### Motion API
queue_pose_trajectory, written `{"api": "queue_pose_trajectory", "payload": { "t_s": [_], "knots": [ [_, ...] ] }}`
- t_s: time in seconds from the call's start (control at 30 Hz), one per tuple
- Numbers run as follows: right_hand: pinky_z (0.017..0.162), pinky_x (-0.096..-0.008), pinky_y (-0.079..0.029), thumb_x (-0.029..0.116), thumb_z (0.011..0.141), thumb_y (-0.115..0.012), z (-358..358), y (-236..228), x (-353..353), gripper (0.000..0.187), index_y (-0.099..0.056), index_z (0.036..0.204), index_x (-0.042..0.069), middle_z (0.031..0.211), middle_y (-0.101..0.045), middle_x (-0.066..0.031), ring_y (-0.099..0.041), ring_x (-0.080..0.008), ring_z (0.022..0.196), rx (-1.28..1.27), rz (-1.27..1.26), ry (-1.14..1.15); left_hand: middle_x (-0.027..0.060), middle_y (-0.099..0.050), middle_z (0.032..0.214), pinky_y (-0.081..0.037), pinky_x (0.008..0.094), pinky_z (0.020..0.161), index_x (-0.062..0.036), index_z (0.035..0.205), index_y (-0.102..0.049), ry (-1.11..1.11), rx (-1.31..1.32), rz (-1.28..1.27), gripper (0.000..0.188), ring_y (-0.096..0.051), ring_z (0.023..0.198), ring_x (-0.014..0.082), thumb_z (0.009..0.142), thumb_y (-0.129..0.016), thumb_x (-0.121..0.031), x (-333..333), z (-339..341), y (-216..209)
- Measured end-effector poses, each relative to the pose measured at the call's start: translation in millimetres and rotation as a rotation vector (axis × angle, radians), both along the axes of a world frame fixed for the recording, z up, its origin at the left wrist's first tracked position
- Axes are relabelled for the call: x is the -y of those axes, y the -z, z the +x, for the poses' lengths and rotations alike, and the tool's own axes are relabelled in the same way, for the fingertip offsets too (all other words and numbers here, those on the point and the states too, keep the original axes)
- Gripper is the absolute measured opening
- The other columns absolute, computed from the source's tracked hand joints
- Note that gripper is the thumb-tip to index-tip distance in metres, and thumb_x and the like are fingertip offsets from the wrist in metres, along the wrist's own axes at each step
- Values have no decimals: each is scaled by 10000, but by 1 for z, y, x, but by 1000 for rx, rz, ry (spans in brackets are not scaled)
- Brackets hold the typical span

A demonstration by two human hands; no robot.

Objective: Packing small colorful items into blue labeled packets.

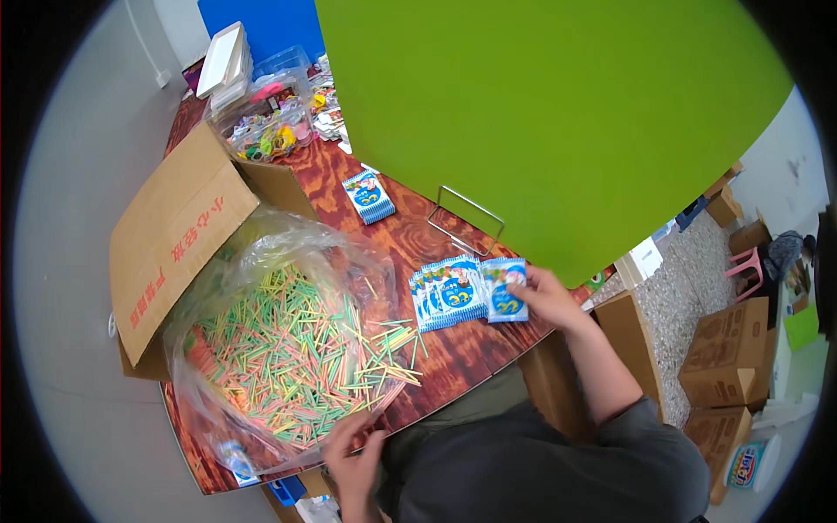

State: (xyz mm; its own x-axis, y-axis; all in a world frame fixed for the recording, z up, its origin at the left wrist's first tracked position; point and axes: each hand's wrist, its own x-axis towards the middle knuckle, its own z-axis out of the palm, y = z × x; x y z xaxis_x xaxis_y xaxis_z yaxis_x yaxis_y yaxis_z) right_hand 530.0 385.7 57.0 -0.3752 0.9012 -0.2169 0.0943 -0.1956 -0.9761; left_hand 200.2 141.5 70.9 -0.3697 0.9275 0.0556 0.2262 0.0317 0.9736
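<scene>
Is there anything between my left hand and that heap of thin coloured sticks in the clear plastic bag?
Nothing visible. The left hand sits at the near table edge, right against the heap of thin coloured sticks; the clear plastic bag lies open toward it. The right hand rests apart, on the blue-and-white packets.

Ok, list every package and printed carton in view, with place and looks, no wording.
Row of sachets: table centre, under right hand; flat, blue-white.
Lone sachet: farther back; same colours.
Cardboard carton: table's left edge; brown, red print on flap.
Floor cartons: right; brown.
Pouch: lower right; blue-white.
</scene>
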Motion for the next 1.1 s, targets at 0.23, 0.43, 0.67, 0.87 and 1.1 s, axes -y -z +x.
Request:
{"api": "queue_pose_trajectory", "payload": {
  "t_s": [0.23, 0.43, 0.67, 0.87, 1.1],
  "knots": [
    [720, -279, -538, 98, 960, -613, 9, 21, -35, 233, -622, 1138, -52, 970, -707, -78, -661, -111, 838, 191, -31, -61, 50, -626, 914, -489, 253, 749, 20, 967, -658, -511, -99, 56, 71, -584, 811, 124, 908, -627, -6, 64, -95, 28],
    [676, -336, -526, 182, 849, -741, -13, 2, -26, 354, -616, 1106, -26, 832, -683, -104, -661, -191, 743, 631, 257, 50, 47, -632, 921, -479, 263, 721, 19, 979, -646, -638, -88, 86, 132, -583, 825, 123, 935, -649, -105, 100, -131, 49],
    [668, -353, -495, 223, 824, -751, -27, -9, -5, 305, -591, 996, 28, 870, -611, -123, -628, -253, 760, 1049, 736, 279, 228, -557, 1158, -442, 446, 952, 39, 1208, -585, -875, -818, -199, 431, -545, 1096, 396, 780, -537, 38, 133, -169, 53],
    [642, -347, -498, 173, 819, -748, -90, -32, 42, 216, -611, 918, 38, 845, -602, -114, -629, -238, 721, 575, 749, -23, 260, -582, 1221, -434, 476, 989, 42, 1199, -600, -564, -968, -676, 419, -540, 1141, 431, 830, -666, -146, 107, -153, 40],
    [634, -393, -500, 262, 824, -728, -153, -8, 80, 216, -627, 894, 84, 870, -613, -76, -645, -267, 763, 469, 858, -368, 188, -617, 963, -485, 492, 785, 4, 985, -649, -769, -1113, -629, 196, -599, 922, 396, 809, -639, -84, 96, -155, 41]
  ]
}}
